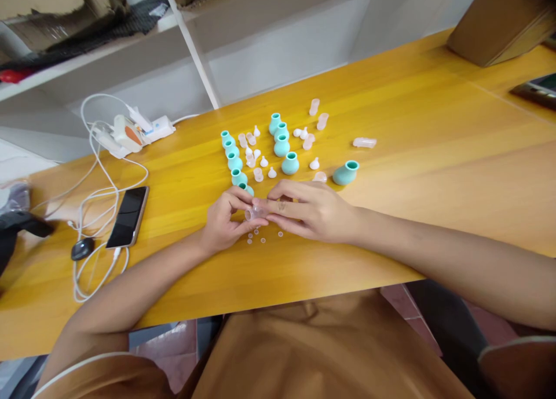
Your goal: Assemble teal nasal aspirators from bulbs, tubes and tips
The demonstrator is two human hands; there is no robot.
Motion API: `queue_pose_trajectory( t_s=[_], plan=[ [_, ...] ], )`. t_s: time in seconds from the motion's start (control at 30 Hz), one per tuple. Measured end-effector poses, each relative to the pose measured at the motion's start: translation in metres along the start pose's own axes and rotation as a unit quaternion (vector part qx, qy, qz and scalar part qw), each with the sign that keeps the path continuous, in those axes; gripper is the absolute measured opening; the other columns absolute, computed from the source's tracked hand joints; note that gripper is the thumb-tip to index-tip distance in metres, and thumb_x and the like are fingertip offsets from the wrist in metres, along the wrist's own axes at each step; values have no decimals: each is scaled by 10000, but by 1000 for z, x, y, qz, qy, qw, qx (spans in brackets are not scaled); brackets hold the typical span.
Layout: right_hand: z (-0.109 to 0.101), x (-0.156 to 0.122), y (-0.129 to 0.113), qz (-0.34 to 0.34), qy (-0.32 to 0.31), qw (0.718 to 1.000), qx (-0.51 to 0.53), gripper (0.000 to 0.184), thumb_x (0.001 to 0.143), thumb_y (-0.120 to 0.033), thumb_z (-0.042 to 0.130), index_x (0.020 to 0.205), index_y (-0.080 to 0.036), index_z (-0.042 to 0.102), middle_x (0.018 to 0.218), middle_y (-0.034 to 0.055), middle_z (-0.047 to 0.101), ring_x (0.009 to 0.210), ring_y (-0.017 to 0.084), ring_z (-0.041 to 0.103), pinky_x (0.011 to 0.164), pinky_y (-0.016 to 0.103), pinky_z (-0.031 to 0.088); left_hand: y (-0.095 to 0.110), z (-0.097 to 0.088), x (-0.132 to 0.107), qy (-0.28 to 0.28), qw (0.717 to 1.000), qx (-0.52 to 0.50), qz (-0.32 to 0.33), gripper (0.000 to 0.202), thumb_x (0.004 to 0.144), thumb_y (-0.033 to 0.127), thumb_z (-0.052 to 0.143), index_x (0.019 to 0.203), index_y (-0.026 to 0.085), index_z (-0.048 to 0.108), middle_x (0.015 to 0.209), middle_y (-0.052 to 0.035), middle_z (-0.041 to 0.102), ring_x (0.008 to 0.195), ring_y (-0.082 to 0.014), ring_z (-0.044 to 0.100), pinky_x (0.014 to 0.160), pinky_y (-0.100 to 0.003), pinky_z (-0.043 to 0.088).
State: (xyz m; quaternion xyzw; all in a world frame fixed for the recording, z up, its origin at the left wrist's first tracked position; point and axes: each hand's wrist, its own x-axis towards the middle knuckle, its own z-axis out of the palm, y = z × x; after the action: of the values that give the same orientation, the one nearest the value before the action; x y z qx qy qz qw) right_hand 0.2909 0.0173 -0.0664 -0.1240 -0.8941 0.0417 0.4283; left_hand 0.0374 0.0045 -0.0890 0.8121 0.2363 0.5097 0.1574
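Note:
Between my two hands is a small translucent plastic tube [252, 213]. My left hand [223, 220] pinches its open end with thumb and fingers. From the other side, the fingers of my right hand [321, 211] close on the same piece. Several tiny clear rings [263, 240] lie on the table just below the fingers. Beyond my hands stand teal vase-shaped bulbs [235, 161] in two rows, and a separate teal bulb [346, 173] leans at right. Among them are white funnel-shaped pieces [263, 161] and pinkish translucent tubes [322, 121]. One such tube [365, 142] lies on its side.
At left on the wooden table [304, 271] are a phone [128, 216], a coiled white cable [80, 283], a small black object [82, 249] and a power strip with chargers [130, 134]. A cardboard box [499, 25] stands at back right, near a dark device [536, 91]. Shelves rise behind.

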Motion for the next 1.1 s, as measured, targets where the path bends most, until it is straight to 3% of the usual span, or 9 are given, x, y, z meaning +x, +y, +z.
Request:
queue_pose_trajectory(
  t_s=[0.23,0.4,0.53,0.63,0.73,0.87,0.9,0.97,1.1],
  plan=[
    [-2,2,3,111,-20,985,133,391,1096,-347,657,1454,-191,652,1116,79,718,706,115,627,665,274,567,-4,-3,5,-14,1000,13,18,451,913,496,885,1078,279,526,958,23,710,873,-164,717,803,-354,577],
    [0,2,6,150,-80,957,233,276,1066,-357,716,1260,-161,722,993,46,756,663,97,625,631,236,525,-2,-6,9,9,998,61,32,452,927,602,828,1044,269,545,928,18,702,860,-171,643,797,-361,500],
    [5,2,4,220,-124,894,371,290,1071,-399,725,1192,-135,729,860,12,760,583,75,629,575,198,512,1,-8,11,-13,993,99,58,470,897,614,853,955,247,566,872,31,655,783,-155,584,750,-346,436],
    [5,4,2,243,-149,853,436,292,1105,-410,668,1177,-133,731,926,30,788,579,68,645,570,190,530,4,-9,13,-52,987,133,76,428,930,550,851,877,239,562,861,23,635,787,-165,571,757,-356,418],
    [-5,8,5,226,-130,884,388,282,1106,-402,669,1162,-140,756,909,26,774,622,72,641,592,192,516,6,-11,13,-54,984,146,84,399,976,575,794,917,248,574,880,12,642,813,-183,577,786,-372,427],
    [-31,14,18,232,-14,943,238,288,1103,-428,671,1199,-173,766,864,15,729,657,95,609,616,225,491,10,-11,11,-41,981,186,43,242,1080,490,563,1068,250,599,975,-46,682,932,-252,622,908,-463,439],
    [-37,15,22,231,5,952,199,280,1108,-431,659,1186,-185,765,886,24,732,666,103,604,629,242,495,11,-10,10,-52,976,208,33,181,1043,412,581,1110,247,611,1016,-63,705,979,-275,631,941,-490,428],
    [-44,15,27,217,28,967,133,253,1108,-423,653,1154,-199,760,914,37,736,681,119,599,657,273,499,12,-6,8,-88,960,263,20,281,909,270,670,1187,241,641,1108,-87,757,1090,-329,631,988,-526,395],
    [-41,12,28,163,2,985,58,217,1114,-375,628,1178,-201,742,868,25,717,681,133,586,678,289,470,13,0,5,-127,930,343,8,473,789,162,733,1256,220,679,1165,-100,807,1220,-407,576,990,-535,346]
  ],
)
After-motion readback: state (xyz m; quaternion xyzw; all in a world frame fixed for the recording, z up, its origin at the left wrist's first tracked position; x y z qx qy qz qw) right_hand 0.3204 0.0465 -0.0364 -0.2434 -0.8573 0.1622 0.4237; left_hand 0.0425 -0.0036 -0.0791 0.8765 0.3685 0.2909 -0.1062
